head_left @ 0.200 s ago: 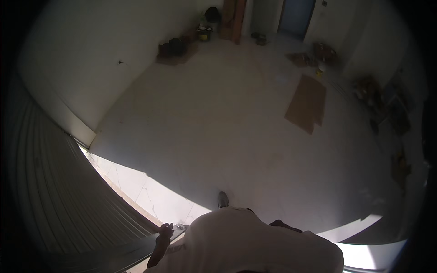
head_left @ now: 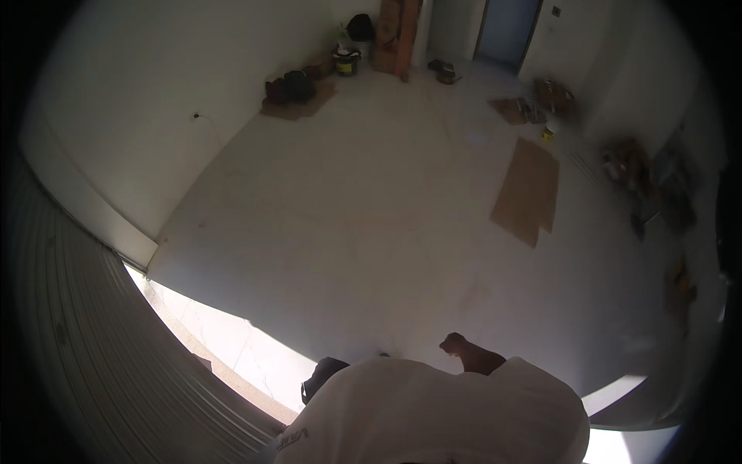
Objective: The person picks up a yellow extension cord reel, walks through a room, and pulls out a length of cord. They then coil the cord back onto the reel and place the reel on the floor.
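Observation:
My right hand [head_left: 452, 343] reaches out ahead of my white shirt [head_left: 433, 410], over the pale floor. Its fingers look curled in, and no object shows in them. My right forearm [head_left: 482, 359] emerges from the shirt sleeve. Out of sight is my left hand; the shirt covers that side. Beside the shirt on the left a dark shape [head_left: 321, 377] sticks out, perhaps a trouser leg. The grey ribbed metal shutter [head_left: 100, 332] fills the lower left, next to a sunlit strip of floor [head_left: 232, 336].
A cardboard sheet [head_left: 527, 189] lies on the glossy floor [head_left: 348, 216] to the right. Dark bags [head_left: 290, 87] and a bucket [head_left: 347, 63] stand by the left wall. Along the right wall are piled tools and materials [head_left: 630, 164]. A doorway [head_left: 506, 35] opens at the back.
My left hand, earlier at the shutter's edge by a metal fitting, has gone from view. My right hand has come out in front of the shirt. The view has shifted slightly.

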Demonstrator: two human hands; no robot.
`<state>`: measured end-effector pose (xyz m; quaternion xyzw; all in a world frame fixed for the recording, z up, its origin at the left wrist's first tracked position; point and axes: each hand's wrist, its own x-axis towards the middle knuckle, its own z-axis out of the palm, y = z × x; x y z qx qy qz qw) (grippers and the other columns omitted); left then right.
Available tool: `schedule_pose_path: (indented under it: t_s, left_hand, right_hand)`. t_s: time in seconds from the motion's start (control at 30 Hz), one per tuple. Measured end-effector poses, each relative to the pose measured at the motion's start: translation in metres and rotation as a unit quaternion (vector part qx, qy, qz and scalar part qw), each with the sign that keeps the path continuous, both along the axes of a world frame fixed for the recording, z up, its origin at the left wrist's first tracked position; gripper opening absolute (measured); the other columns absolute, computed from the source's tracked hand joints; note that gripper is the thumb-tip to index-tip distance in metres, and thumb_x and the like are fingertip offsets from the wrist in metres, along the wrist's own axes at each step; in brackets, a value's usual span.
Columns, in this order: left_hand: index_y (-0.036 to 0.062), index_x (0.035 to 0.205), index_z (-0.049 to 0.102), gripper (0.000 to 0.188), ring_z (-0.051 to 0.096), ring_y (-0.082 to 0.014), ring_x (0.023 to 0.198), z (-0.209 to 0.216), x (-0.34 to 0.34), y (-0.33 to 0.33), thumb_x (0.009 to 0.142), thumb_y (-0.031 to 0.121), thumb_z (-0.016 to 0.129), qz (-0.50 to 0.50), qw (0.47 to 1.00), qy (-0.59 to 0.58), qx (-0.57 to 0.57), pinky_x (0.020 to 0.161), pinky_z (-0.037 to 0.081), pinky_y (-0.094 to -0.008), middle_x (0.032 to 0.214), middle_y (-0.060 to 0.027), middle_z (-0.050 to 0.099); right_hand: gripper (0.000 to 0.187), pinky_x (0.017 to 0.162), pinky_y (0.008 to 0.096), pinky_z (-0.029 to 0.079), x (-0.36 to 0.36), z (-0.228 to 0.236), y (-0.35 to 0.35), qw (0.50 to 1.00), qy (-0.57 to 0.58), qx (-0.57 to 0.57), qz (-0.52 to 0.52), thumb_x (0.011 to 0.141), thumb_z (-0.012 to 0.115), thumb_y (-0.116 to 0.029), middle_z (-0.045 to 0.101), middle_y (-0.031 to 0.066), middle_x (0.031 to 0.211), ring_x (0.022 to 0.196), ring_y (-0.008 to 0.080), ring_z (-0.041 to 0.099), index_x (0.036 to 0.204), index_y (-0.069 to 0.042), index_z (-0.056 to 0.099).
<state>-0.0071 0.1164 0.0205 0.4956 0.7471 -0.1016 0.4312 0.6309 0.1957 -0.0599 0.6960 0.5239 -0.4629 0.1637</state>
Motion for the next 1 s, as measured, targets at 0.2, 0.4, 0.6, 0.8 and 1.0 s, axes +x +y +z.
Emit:
schedule_pose_path:
  t_s: [0.2, 0.4, 0.6, 0.8, 1.0]
  left_hand:
    - [0.0089, 0.101, 0.066, 0.025, 0.068, -0.0165, 0.072, -0.032, -0.009, 0.205, 0.097, 0.034, 0.064, 0.081, 0.996, -0.041, -0.014, 0.057, 0.051, -0.0361, 0.075, -0.005, 0.068]
    - [0.0097, 0.098, 0.066, 0.023, 0.066, -0.016, 0.07, 0.005, -0.106, 0.402, 0.098, 0.032, 0.062, -0.197, 0.977, 0.076, 0.034, 0.057, 0.05, -0.0352, 0.074, -0.0051, 0.066]
    - [0.0107, 0.107, 0.063, 0.009, 0.06, -0.0183, 0.056, 0.04, -0.182, 0.699, 0.1, 0.014, 0.066, 0.241, 0.948, -0.195, 0.067, 0.043, 0.043, -0.0327, 0.085, -0.0052, 0.062]
    - [0.0107, 0.102, 0.062, 0.017, 0.067, -0.0196, 0.076, 0.081, -0.144, 0.969, 0.097, 0.026, 0.067, 0.389, 0.888, -0.168, 0.176, 0.056, 0.048, -0.037, 0.091, -0.0054, 0.066]
    - [-0.0003, 0.125, 0.061, 0.046, 0.073, -0.0256, 0.085, 0.068, -0.057, 1.048, 0.094, 0.032, 0.071, 0.229, 0.968, -0.097, 0.021, 0.069, 0.056, -0.0377, 0.105, -0.0145, 0.071]
  right_hand:
    - [0.04, 0.098, 0.0477, 0.054, -0.069, 0.071, 0.348, 0.98, 0.023, 0.194, -0.05, 0.096, 0.065, -0.036, 0.071, 0.0237, 0.119, 0.113, 0.0389, 0.068, 0.108, 0.002, 0.073]
    - [0.031, 0.092, 0.0515, 0.055, -0.11, 0.075, 0.498, 0.985, 0.017, 0.157, 0.068, 0.1, 0.059, -0.03, 0.073, 0.0207, 0.104, 0.105, 0.0407, 0.069, 0.105, -0.003, 0.075]
    - [0.024, 0.064, 0.0418, 0.064, -0.092, 0.018, 0.558, 0.99, -0.022, -0.119, -0.066, 0.098, 0.063, -0.025, 0.077, 0.01, 0.091, 0.08, 0.0266, 0.077, 0.117, -0.015, 0.074]
    - [0.045, 0.065, 0.0412, 0.063, -0.063, -0.022, 0.685, 0.998, 0.038, -0.044, 0.0, 0.097, 0.066, -0.04, 0.077, 0.0186, 0.094, 0.071, 0.0289, 0.075, 0.108, 0.003, 0.073]
    - [0.025, 0.068, 0.0385, 0.063, 0.003, -0.019, 0.935, 0.995, 0.039, -0.036, 0.081, 0.095, 0.068, -0.018, 0.076, 0.0141, 0.1, 0.08, 0.027, 0.076, 0.115, -0.004, 0.073]
